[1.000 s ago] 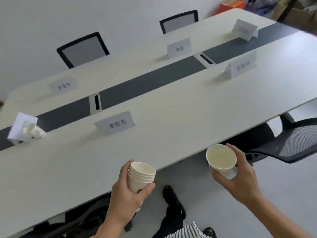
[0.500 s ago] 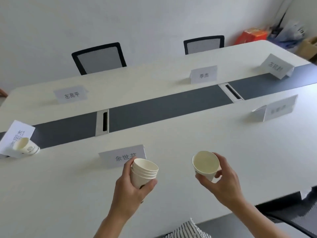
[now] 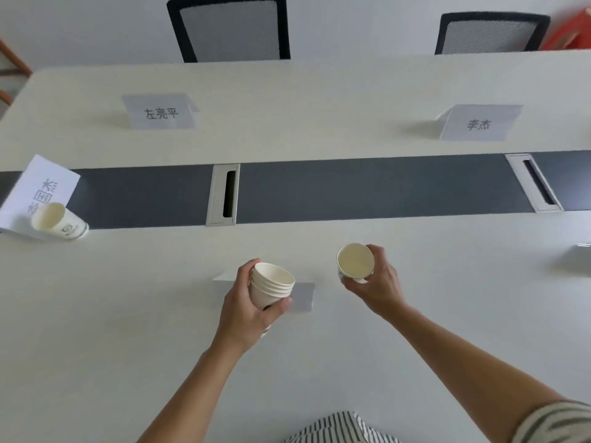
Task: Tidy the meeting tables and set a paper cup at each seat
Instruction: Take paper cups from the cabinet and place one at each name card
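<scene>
White paper cups
A stack [image 3: 271,287] and single cup [image 3: 355,263] held at centre, tilted; third cup [image 3: 59,221] stands at far left

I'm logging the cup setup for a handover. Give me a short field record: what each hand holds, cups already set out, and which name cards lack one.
left hand: grips a stack of paper cups
right hand: holds a single paper cup over the table
placed cup: on the table by the left-end card
far left card: no cup beside it
far right card: no cup beside it
near card: partly hidden behind the left hand, no cup set
</scene>
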{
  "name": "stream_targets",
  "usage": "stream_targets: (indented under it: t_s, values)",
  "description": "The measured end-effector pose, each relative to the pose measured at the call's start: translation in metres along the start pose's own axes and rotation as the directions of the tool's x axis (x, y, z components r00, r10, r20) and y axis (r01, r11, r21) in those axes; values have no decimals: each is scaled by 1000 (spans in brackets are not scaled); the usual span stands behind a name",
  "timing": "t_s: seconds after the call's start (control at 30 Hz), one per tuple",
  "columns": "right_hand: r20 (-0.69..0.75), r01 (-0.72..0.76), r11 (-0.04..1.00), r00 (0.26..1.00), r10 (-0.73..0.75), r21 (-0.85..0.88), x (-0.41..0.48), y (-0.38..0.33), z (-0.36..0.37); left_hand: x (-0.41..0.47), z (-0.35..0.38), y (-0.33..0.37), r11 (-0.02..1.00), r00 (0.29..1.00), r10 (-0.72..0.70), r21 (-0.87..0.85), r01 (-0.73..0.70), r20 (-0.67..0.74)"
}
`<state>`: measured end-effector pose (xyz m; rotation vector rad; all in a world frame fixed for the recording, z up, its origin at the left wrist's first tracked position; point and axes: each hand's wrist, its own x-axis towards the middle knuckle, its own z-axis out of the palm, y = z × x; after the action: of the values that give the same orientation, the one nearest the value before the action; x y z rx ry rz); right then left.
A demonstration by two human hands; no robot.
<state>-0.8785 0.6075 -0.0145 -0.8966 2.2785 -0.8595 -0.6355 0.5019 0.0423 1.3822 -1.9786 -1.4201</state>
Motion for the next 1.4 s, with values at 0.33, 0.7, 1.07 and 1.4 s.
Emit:
stream_targets:
  t_s: [0.33,0.7,1.07,1.4]
  values:
    - [-31,-54,998,998,53,-43,42,14,27,44,11,-15,998,998,-56,-19,56,-15]
    - [42,-24,996,999,28,-86,43,14,14,66,9,-4,998,1000,10,68,-10,7]
    - [-175,13,996,985,3,90,-77,0,-65,-20,31,56,970,962,234,30,-240,138]
    - [-279,-53,906,942,185,419,-245,39,-132,-127,119,99,860,774,426,56,-507,469]
